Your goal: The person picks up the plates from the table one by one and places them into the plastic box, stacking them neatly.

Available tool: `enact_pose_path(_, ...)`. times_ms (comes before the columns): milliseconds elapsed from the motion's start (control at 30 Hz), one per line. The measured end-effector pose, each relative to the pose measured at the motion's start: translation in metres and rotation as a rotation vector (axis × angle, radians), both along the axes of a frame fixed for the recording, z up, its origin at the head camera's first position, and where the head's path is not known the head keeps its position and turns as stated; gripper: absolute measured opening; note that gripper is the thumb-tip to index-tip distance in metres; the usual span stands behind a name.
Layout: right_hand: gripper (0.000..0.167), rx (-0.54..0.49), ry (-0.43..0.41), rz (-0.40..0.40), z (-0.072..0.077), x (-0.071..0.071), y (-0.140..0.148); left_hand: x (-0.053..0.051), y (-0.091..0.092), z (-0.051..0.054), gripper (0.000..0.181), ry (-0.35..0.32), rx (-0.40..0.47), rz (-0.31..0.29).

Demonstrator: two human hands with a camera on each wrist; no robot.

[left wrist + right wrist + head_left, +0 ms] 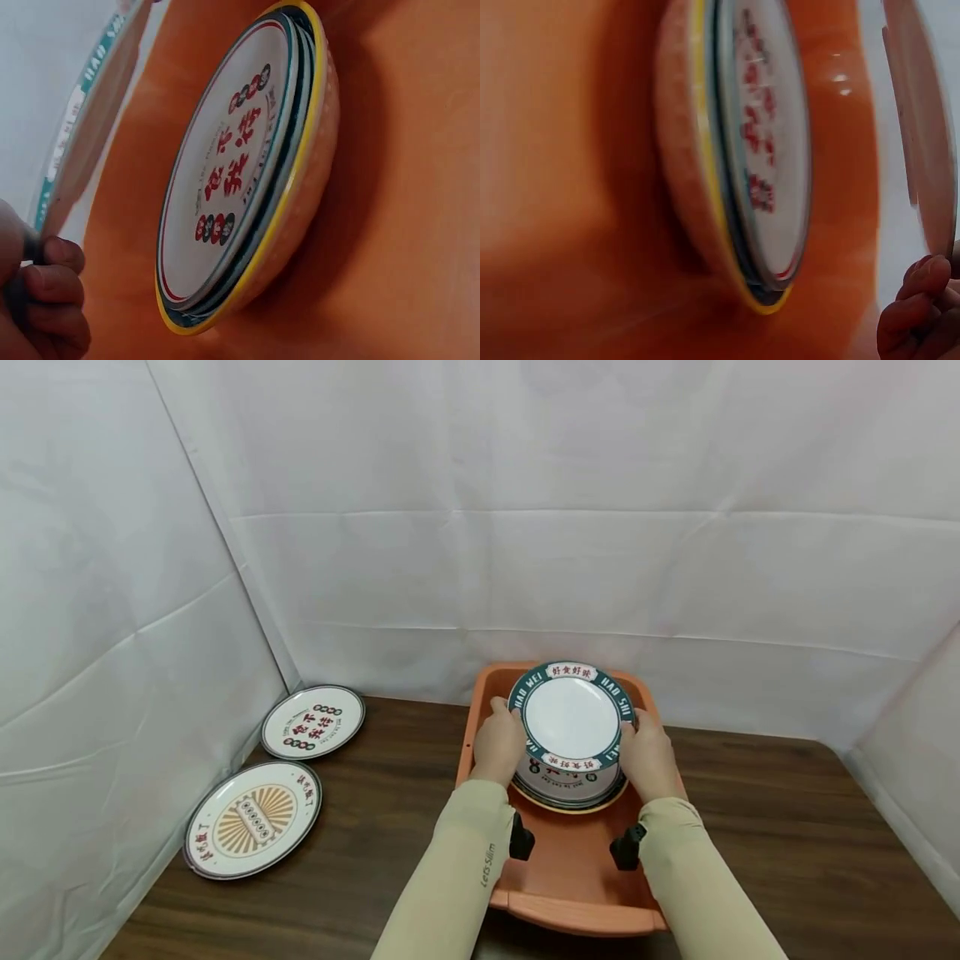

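A white plate with a teal lettered rim (573,718) is held above a stack of plates. My left hand (498,743) pinches its left edge and my right hand (648,756) pinches its right edge. Under it, the stack has a white plate with red characters (232,165) on top and a yellow-rimmed dish (289,195) at the bottom. The stack lies in an orange tray (570,910). Both wrist views show a gap between the raised plate (922,127) and the stack.
On the dark wooden table (375,827), a white plate with red characters (313,722) lies at the back left. Nearer, a plate with a sunburst pattern (253,821) lies beside the left cloth wall. White cloth (480,510) hangs behind the tray.
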State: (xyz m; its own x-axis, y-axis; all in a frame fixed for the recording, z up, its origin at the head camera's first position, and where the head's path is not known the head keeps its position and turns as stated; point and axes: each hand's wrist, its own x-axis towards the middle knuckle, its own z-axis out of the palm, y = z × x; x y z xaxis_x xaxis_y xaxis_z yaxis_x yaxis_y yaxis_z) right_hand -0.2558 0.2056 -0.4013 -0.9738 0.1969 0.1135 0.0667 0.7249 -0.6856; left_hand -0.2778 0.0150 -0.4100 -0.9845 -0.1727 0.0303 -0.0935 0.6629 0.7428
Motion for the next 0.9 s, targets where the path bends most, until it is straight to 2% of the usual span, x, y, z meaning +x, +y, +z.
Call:
enact_pose_path(100,0.047,0.096,-0.033,-0.006,-0.006,-0.002,-0.001,0.000,0.000,-0.002,0.047,-0.091,-0.047,-0.031)
enact_pose_path(200,0.048,0.172,-0.069,-0.009,-0.010,-0.003,-0.002,0.002,0.001,-0.003,0.053,-0.128,-0.077,-0.048)
enact_pose_path(333,0.048,0.256,-0.093,-0.016,-0.014,-0.006,-0.004,0.003,0.003,-0.006,0.057,-0.120,-0.141,-0.052)
enact_pose_path(600,0.040,0.408,-0.168,-0.006,-0.021,-0.011,-0.005,-0.001,0.012,-0.019,0.066,-0.136,-0.465,-0.067)
enact_pose_path(733,0.040,0.452,-0.210,0.015,-0.025,-0.011,-0.005,-0.002,0.013,-0.023,0.066,-0.151,-0.526,-0.067)
enact_pose_path(900,0.037,0.471,-0.215,0.030,-0.031,-0.010,-0.006,-0.001,0.012,-0.027,0.060,-0.167,-0.565,-0.069)
